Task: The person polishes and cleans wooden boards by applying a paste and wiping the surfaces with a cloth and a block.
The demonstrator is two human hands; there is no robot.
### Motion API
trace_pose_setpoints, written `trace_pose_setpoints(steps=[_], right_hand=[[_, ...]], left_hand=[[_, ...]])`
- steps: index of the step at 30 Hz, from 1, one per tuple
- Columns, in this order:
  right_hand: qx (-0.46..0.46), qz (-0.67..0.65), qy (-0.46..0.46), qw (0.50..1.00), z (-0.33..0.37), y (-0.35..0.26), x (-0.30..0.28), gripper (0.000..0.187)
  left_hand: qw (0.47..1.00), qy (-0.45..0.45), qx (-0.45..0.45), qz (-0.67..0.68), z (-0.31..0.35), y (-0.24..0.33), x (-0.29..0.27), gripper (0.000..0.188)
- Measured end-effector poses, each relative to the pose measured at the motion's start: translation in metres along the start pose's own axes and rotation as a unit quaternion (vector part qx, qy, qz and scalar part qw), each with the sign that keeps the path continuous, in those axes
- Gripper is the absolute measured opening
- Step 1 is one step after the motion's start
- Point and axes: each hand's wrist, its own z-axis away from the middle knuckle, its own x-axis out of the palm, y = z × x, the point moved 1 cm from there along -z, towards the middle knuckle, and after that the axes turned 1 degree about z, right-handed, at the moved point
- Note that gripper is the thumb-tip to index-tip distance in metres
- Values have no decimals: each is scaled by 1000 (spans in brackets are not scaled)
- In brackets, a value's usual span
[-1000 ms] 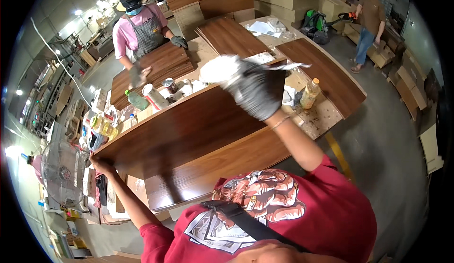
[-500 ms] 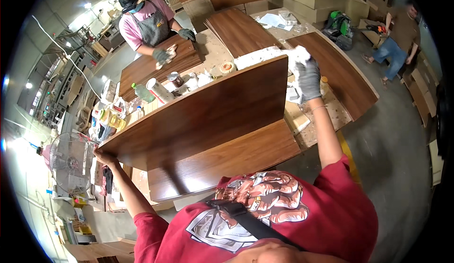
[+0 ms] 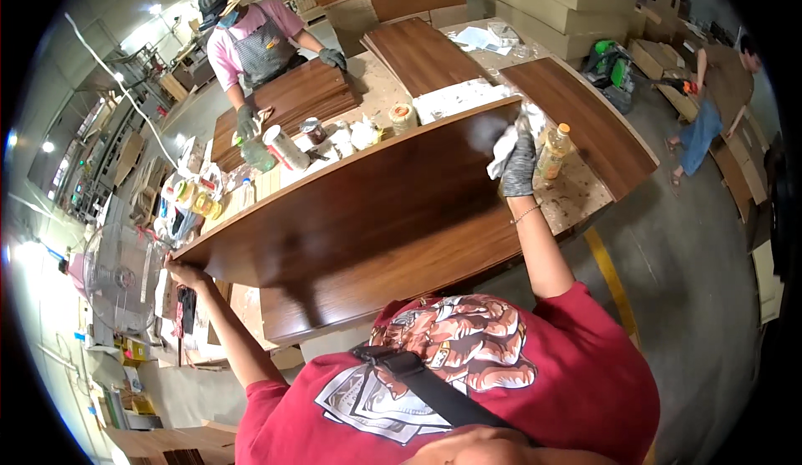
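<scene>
A dark brown wood-grain board is held on edge, tilted, above another flat brown board on the worktable. My bare left hand grips the raised board at its left end, its fingers partly hidden. On my right hand is a grey glove. It holds a crumpled white cloth against the near face of the raised board, close to the right end. A pale smeared patch shows on the wood beside the cloth. Just right of the glove stands a bottle of yellowish liquid.
Behind the raised board are a white can, a green bottle and a jar. More brown boards lie at the right. Across the table a co-worker leans over stacked boards. A fan stands left; another person is far right.
My right hand has moved from beyond the board's right end down onto its near face with the cloth. The bottle beside it is now uncovered. The co-worker's cloth hand has shifted left.
</scene>
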Motion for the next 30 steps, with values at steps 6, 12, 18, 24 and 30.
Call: trace_pose_setpoints(steps=[6,12,18,24,30], right_hand=[[41,41,95,994,-49,52,-143,36],[30,-81,115,990,37,-55,-18,46],[-130,9,93,987,37,-87,-27,46],[198,-589,-202,757,-42,-52,-230,32],[142,-977,-67,147,30,-46,-99,39]], left_hand=[[999,-23,23,-16,48,20,3,51],[998,-24,-47,46,157,79,-8,43],[987,2,-47,154,226,71,-25,35],[986,-26,-163,15,275,58,-74,44],[939,42,-342,-7,311,38,-92,50]])
